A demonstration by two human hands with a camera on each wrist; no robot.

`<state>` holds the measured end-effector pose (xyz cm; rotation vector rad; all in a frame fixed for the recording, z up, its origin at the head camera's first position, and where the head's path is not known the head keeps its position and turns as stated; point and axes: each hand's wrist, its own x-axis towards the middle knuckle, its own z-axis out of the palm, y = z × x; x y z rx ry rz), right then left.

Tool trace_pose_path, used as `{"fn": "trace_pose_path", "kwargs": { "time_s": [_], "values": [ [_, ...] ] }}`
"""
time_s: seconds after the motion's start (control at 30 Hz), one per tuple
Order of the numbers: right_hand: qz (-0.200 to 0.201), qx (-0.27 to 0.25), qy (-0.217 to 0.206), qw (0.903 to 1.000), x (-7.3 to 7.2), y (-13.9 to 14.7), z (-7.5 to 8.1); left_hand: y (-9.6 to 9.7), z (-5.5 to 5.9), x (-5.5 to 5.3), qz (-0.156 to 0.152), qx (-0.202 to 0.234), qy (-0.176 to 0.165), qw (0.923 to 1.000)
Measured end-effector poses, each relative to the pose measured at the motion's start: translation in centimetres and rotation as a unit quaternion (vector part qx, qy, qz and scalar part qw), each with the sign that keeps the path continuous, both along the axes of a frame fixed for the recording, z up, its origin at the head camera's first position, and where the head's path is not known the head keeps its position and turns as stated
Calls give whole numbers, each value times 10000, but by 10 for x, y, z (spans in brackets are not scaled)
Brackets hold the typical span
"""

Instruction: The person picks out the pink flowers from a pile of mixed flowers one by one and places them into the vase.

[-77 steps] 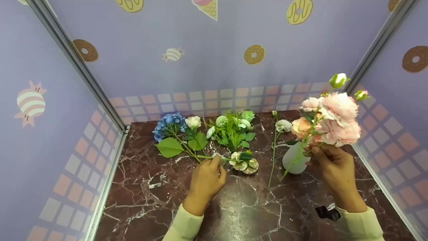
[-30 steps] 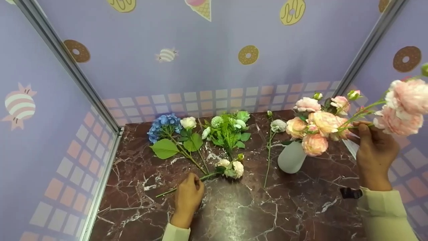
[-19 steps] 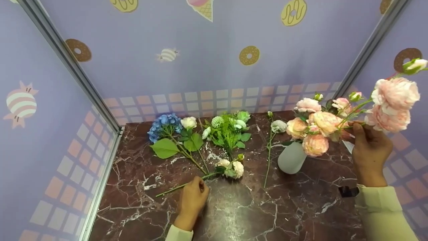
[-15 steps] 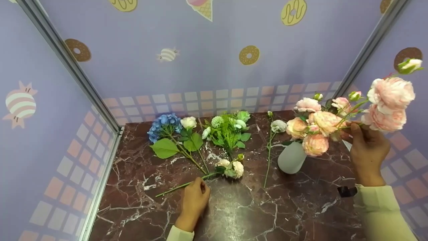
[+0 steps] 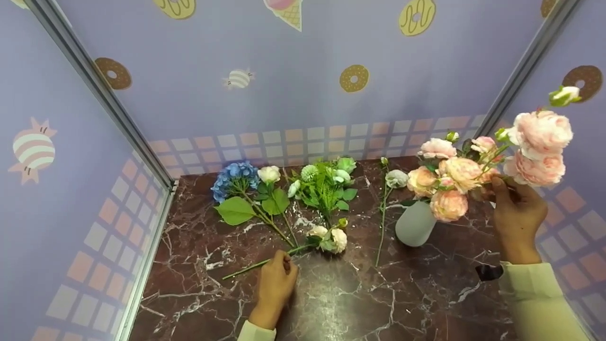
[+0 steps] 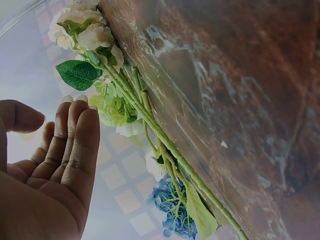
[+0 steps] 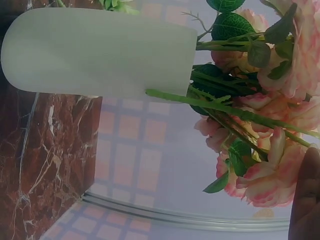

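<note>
My right hand [image 5: 520, 215] pinches the stem of a pink peony [image 5: 539, 166] with two full blooms and a bud, held up at the right. In the right wrist view, the peony's cut stem end [image 7: 165, 95] overlaps the upper side of the white vase [image 7: 95, 52]. Several peach and pink peonies [image 5: 457, 175] lean out of that vase's mouth. My left hand [image 5: 276, 279] is low over the table, beside the stem of a cream flower [image 5: 337, 240] lying there. The left wrist view shows its fingers [image 6: 82, 150] loosely extended, with thumb and fingertips apart and nothing between them.
A blue hydrangea [image 5: 235, 180], a white rose [image 5: 269, 174] and a green-and-white bunch [image 5: 326, 182] lie along the back of the marbled table [image 5: 199, 289]. A thin white-flowered stem [image 5: 381, 227] lies left of the vase. Patterned walls [image 5: 293, 99] enclose three sides.
My left hand brought the cream flower nearer and let go of its stem. My right hand swung the pink peony rightward away from the vase, then drifted slightly back left.
</note>
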<state>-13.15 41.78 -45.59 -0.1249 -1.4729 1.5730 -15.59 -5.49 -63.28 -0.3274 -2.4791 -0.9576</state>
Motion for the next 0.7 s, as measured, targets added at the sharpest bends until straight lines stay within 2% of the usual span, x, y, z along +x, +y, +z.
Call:
{"fn": "trace_pose_path", "kwargs": {
  "time_s": [0.07,0.17,0.33,0.43,0.5,0.57,0.7],
  "values": [
    [-91,-8,-29,10000,1,1,-1,1,-1,0,16,-22,-16,10000],
    [-453,260,-420,9978,3,1,-2,1,-2,0,15,-40,-135,9999],
    [-998,851,-1172,9844,5,2,-8,1,-3,1,32,-33,-212,9998],
    [-1065,825,-1379,9812,6,3,-12,1,-5,1,45,-16,-116,9999],
    [-957,529,-1245,9862,6,4,-14,1,-5,1,27,34,-51,10000],
    [-804,191,-889,9926,7,5,-14,1,-5,1,4,101,2,9999],
    [-629,-216,110,9977,9,6,-7,0,-5,1,-60,205,40,9998]
  ]
}}
